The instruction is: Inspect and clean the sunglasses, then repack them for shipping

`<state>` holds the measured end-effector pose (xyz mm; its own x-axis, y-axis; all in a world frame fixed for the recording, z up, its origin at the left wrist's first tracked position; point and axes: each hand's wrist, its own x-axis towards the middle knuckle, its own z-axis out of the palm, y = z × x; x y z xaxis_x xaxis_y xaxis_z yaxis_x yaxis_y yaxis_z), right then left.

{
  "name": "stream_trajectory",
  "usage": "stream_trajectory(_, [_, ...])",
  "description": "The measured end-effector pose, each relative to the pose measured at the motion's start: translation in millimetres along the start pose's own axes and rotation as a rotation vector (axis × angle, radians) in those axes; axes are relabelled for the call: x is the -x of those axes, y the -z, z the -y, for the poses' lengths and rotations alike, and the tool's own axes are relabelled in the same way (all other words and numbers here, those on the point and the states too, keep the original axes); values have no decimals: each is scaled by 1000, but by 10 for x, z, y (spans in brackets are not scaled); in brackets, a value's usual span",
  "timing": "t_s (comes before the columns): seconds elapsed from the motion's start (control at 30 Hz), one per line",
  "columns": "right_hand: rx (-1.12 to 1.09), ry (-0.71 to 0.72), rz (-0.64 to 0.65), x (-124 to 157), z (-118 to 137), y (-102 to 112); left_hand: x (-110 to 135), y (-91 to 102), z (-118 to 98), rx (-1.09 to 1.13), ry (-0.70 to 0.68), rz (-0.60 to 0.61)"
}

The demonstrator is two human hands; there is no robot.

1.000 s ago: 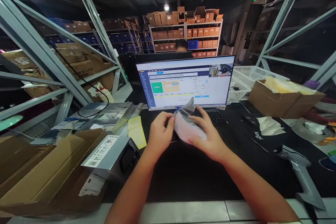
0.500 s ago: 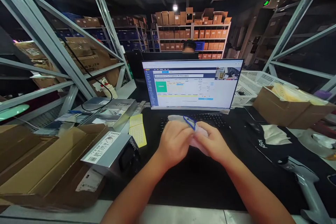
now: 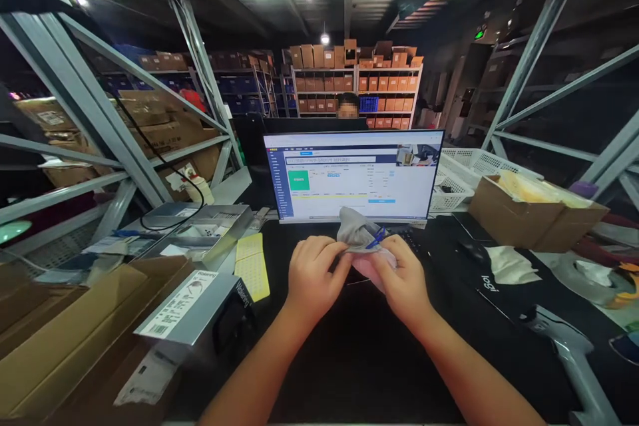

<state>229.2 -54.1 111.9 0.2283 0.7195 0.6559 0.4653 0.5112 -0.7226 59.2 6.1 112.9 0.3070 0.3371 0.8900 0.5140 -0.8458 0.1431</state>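
Handling looks midway: the left hand [image 3: 313, 277] and right hand [image 3: 407, 281] pinch a pouch [image 3: 353, 227] in front of the monitor [image 3: 344, 181], its opening unclear.

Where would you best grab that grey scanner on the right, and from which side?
Probably by its handle, with the right hand coming from the near side: the scanner has its wider head farther away, while the narrower handle runs back toward the person.
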Motion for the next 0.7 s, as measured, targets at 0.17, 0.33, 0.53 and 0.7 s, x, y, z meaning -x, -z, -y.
stream_trajectory(0.17, [41,22,-48,-15,-58,-17,62,-100,-23,69,-3,43])
stream_trajectory(0.33, [95,16,-34,5,-173,-44,209,-160,-363,140,-151,108])
stream_trajectory(0.53, [-34,-82,-79,45,-240,-33,240,-197,-478,186,-125,125])
stream_trajectory(0.7, [-330,-310,-84,52,-132,-10,191,-219,-294,152,69,72])
